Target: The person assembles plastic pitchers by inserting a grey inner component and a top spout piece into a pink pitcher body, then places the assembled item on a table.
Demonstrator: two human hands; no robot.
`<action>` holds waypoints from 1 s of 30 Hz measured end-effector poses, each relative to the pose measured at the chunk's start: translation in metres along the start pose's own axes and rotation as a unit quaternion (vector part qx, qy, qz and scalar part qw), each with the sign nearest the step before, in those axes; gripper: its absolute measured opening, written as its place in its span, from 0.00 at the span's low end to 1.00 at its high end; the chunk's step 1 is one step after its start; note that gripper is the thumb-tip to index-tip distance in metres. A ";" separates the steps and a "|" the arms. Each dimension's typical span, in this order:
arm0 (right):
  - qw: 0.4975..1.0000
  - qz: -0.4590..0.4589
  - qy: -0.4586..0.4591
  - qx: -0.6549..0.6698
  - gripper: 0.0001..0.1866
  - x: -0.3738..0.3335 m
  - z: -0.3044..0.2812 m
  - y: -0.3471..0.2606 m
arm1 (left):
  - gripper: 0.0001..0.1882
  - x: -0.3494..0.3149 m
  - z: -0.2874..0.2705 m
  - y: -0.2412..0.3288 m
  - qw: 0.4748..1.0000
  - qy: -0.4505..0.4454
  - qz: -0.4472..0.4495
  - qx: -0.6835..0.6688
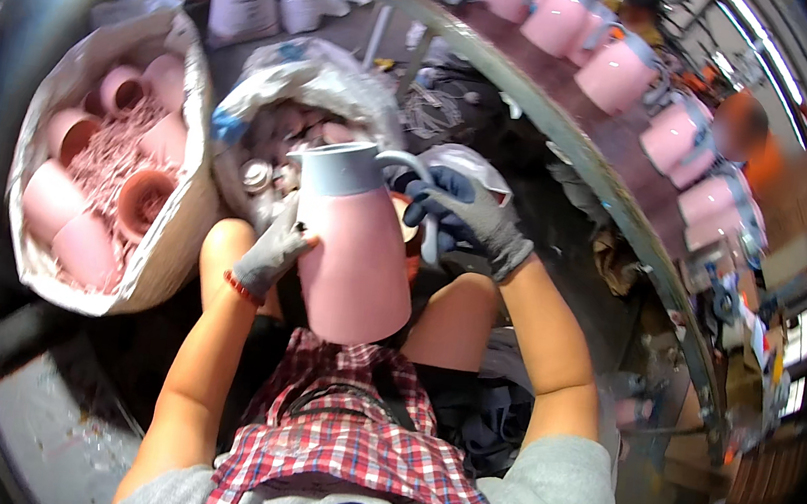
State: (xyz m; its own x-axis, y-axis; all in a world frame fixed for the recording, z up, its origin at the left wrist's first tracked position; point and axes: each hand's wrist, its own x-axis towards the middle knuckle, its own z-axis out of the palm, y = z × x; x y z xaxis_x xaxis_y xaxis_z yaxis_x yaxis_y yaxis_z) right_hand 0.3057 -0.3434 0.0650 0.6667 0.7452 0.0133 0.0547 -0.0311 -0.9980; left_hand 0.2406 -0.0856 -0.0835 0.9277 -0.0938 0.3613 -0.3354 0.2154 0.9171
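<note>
A pink jug [353, 266] with a grey-blue collar and handle [431, 245] is held up over my lap, its spout end toward the far side. My left hand [274, 254], in a grey work glove, is closed against the jug's left side. On the other side, my gloved right hand [473, 215] has its dark blue fingertips curled at the handle. Those fingers cover part of the handle, and their far sides are hidden.
At left stands a large white sack [180, 225] holding pink jug bodies and shavings. Beyond the jug, another open sack [286, 61] holds mixed parts. A long workbench [579, 138] curves along the right with several pink jugs; people are beyond it. White bags [243, 1] stand at the back.
</note>
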 end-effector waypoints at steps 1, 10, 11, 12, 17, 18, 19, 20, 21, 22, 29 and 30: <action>0.999 0.005 -0.004 0.052 0.16 -0.007 -0.004 -0.004 | 0.47 0.004 0.009 0.006 0.999 -0.006 0.025 -0.039; 0.824 -0.276 0.464 -0.172 0.11 -0.057 -0.124 -0.134 | 0.38 0.001 0.006 -0.026 0.954 -0.005 -0.156 -0.255; 0.793 -0.292 0.492 -0.209 0.12 -0.060 -0.149 -0.146 | 0.33 0.002 0.005 -0.040 0.960 -0.006 -0.178 -0.214; 0.774 -0.293 0.505 -0.246 0.12 -0.065 -0.176 -0.151 | 0.34 0.004 0.011 -0.038 0.966 -0.016 -0.184 -0.181; 0.695 -0.216 0.594 -0.344 0.14 -0.046 -0.248 -0.150 | 0.36 0.007 0.012 -0.033 0.971 -0.045 -0.216 -0.088; 0.727 -0.198 0.579 -0.310 0.19 -0.054 -0.277 -0.151 | 0.36 0.009 0.019 -0.031 0.969 -0.059 -0.224 -0.083; 0.769 -0.210 0.543 -0.266 0.18 -0.036 -0.276 -0.142 | 0.36 0.005 0.014 -0.029 0.968 -0.055 -0.236 -0.068; 0.806 -0.221 0.503 -0.221 0.17 -0.017 -0.275 -0.132 | 0.34 0.003 0.008 -0.030 0.968 -0.050 -0.240 -0.056; 0.838 -0.231 0.461 -0.175 0.18 -0.001 -0.273 -0.125 | 0.33 0.003 0.003 -0.032 0.968 -0.040 -0.243 -0.056; 0.791 -0.211 0.531 -0.218 0.23 -0.015 -0.319 -0.124 | 0.32 0.009 0.016 -0.037 0.966 -0.061 -0.243 -0.070; 0.657 -0.075 0.601 -0.449 0.20 -0.049 -0.354 -0.066 | 0.21 0.008 0.008 -0.058 0.941 -0.204 -0.262 -0.065; 0.602 -0.052 0.622 -0.497 0.21 -0.067 -0.360 -0.062 | 0.15 0.002 0.015 -0.056 0.939 -0.208 -0.273 -0.034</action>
State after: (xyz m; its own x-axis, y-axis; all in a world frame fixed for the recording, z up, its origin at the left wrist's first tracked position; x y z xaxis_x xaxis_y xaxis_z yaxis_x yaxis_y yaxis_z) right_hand 0.5256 -0.6312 0.1485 0.6282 -0.2796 0.7261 0.1494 -0.8725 -0.4652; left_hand 0.2589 -0.1123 -0.1319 0.8099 -0.5759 -0.1111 0.1953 0.0863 0.9769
